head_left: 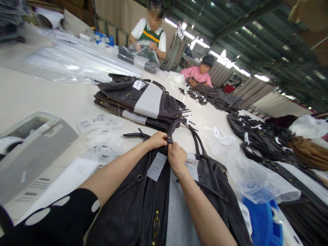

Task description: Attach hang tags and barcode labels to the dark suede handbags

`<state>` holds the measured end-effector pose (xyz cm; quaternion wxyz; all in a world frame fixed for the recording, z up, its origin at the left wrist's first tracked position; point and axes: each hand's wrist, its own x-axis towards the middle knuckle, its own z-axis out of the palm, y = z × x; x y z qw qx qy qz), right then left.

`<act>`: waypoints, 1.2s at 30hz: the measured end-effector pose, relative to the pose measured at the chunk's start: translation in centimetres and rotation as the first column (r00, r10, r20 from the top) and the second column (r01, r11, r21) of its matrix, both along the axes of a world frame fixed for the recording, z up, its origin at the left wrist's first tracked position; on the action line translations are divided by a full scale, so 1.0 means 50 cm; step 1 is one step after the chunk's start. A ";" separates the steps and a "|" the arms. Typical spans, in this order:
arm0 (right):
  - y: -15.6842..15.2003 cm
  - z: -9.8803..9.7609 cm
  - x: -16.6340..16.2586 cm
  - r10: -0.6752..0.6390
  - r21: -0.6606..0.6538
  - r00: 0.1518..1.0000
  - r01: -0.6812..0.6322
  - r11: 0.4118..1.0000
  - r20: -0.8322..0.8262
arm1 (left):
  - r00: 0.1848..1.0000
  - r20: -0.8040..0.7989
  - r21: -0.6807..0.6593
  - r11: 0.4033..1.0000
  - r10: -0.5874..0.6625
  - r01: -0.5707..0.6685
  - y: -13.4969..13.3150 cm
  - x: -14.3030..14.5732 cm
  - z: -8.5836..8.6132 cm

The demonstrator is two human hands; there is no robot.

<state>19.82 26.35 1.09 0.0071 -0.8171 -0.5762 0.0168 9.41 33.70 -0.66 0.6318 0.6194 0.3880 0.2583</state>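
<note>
A dark grey handbag (143, 205) lies flat on the table in front of me, a grey card insert (179, 218) on its middle. Its two looped handles (179, 124) point away from me. My left hand (156, 139) and my right hand (176, 155) meet at the base of the near handle, both with fingers pinched closed on the strap. A white paper tag (156, 166) hangs just below my left hand. A second tag (192, 164) lies to the right of my right hand.
A stack of similar dark bags (143, 99) lies beyond. Loose barcode labels (102, 136) and a grey label printer (30, 147) are at left. Clear plastic bags (246, 171), a blue bin (261, 218) and more bags (269, 143) are at right. Two other people work at the far end.
</note>
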 end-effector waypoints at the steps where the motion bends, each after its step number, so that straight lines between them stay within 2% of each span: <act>1: 0.001 0.000 -0.002 -0.011 -0.006 1.000 0.011 1.000 -0.005 | 1.000 -0.003 -0.008 1.000 -0.004 0.004 -0.001 -0.002 0.003; 9: 0.012 -0.002 -0.005 -0.062 -0.004 0.998 0.062 0.998 -0.020 | 0.995 -0.061 -0.194 0.979 -0.073 0.059 0.028 -0.007 0.010; 13: 0.008 -0.004 -0.005 -0.047 0.010 0.999 0.047 0.999 0.004 | 0.986 -0.110 -0.235 0.967 -0.125 0.096 0.044 0.000 0.006; 16: 0.006 -0.007 -0.005 -0.044 0.010 0.999 0.044 0.999 0.017 | 0.983 -0.134 -0.218 0.971 -0.125 0.094 0.044 0.003 0.004; 20: 0.006 -0.005 -0.005 -0.020 0.001 0.999 0.020 1.000 0.036 | 0.983 -0.169 -0.131 0.990 -0.071 0.049 0.032 0.007 0.004; 24: -0.003 0.010 -0.002 0.074 -0.028 0.995 -0.072 0.997 0.064 | 0.963 -0.271 0.022 1.000 0.009 -0.003 0.028 0.000 0.009; 26: -0.012 0.020 -0.001 0.149 -0.039 0.984 -0.145 0.989 0.100 | 0.939 -0.335 0.146 0.989 0.083 -0.036 0.032 -0.013 0.012; 30: -0.032 0.037 0.001 0.268 -0.071 0.952 -0.260 0.963 0.148 | 0.894 -0.391 0.367 0.928 0.220 -0.068 0.035 -0.056 0.012; 36: -0.057 0.051 0.017 0.279 -0.059 0.954 -0.274 0.960 0.112 | 0.913 -0.322 0.429 0.898 0.252 -0.096 0.009 -0.094 0.020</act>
